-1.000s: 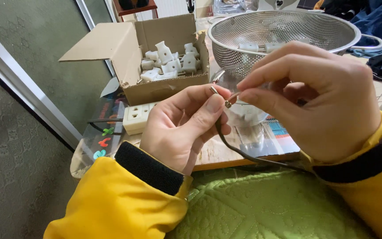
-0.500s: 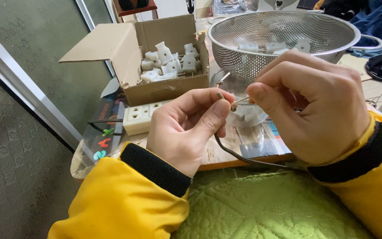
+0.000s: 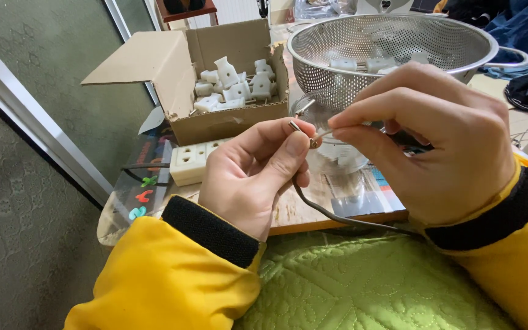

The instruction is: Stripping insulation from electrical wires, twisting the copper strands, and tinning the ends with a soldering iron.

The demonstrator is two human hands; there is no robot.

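My left hand [image 3: 255,174] pinches the end of a grey cable [image 3: 337,215] between thumb and forefinger, with a small metal tip sticking up at its top. My right hand [image 3: 426,140] meets it from the right, its fingers closed on a thin bare wire strand at that same end, and a dark tool handle seems to sit under the fingers. The cable runs down from my left hand and across to the right over the table edge. Both sleeves are yellow with black cuffs.
An open cardboard box [image 3: 230,119] holds several white plastic plug parts. Behind my hands stands a metal mesh colander [image 3: 392,46] with a few white parts inside. A white multi-socket block [image 3: 194,162] lies by the box. A green quilted cloth [image 3: 362,287] covers my lap.
Both hands have shifted slightly down and right while staying joined at the cable end. The grip on the cable is unchanged.
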